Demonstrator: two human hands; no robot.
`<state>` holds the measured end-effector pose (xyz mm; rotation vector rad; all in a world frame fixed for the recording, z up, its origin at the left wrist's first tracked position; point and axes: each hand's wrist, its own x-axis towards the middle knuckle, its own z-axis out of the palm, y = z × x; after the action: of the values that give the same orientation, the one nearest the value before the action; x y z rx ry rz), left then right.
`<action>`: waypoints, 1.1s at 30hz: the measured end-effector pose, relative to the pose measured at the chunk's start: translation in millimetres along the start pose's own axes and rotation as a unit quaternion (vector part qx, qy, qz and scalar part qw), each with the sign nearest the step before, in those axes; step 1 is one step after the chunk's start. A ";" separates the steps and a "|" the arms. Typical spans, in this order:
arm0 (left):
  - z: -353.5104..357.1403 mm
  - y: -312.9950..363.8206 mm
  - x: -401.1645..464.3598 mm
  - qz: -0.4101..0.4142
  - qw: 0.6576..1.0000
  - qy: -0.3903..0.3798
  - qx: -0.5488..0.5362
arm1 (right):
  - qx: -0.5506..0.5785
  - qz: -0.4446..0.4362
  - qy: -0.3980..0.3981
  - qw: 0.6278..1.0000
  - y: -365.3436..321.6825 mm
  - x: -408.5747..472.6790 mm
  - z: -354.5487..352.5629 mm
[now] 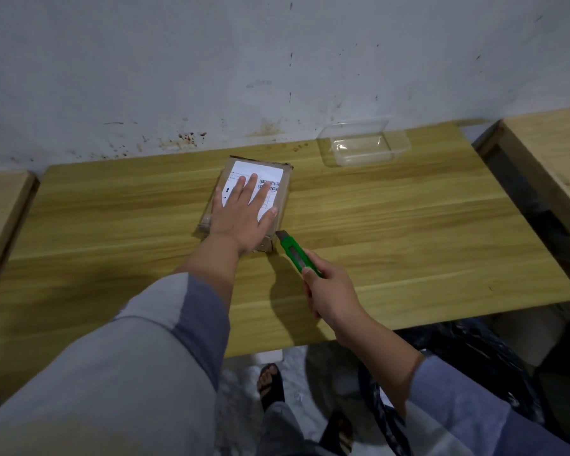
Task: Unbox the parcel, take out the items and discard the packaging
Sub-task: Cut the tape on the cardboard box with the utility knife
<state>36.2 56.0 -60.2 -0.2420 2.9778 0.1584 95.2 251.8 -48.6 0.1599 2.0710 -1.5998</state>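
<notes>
**Parcel pinned flat, knife at its near corner**

Wooden surface (408,225), pushed up against a stained white wall (211,77). Left hand (241,212) lies palm-down on the parcel (285,189), fingers (249,185) spread and released, gripping nothing, pressing onto the white shipping label (260,167). Parcel is a flat brown cardboard box, taped, sitting near the middle of the surface, closer to the far edge than the near one. Grey sleeve (129,357) covers the left forearm. Right hand (329,291) is just right of the parcel, over the surface, fingers clenched around the rear of a green utility knife (293,251). Knife tip sits at the parcel's near right corner; cannot tell whether the blade touches cardboard. Clear plastic container (364,143), uncovered, stands at the far edge, well right of the parcel.
</notes>
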 end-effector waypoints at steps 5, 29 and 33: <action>1.2 0.7 -3.3 -0.004 1.000 0.011 -0.029 | 0.061 0.016 0.045 0.997 -15.0 3.2 -8.5; 12.6 -30.3 -10.2 0.019 0.982 0.100 -0.160 | -0.289 -0.177 -0.043 0.940 -83.9 95.0 -26.4; 4.5 -50.2 -10.6 0.075 0.989 0.065 -0.106 | -0.468 -0.225 -0.084 0.851 -92.1 82.8 -29.5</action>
<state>55.7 8.9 -67.6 -0.0539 3.1074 0.4981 -21.8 234.3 -1.6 -0.8234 2.5937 -0.5864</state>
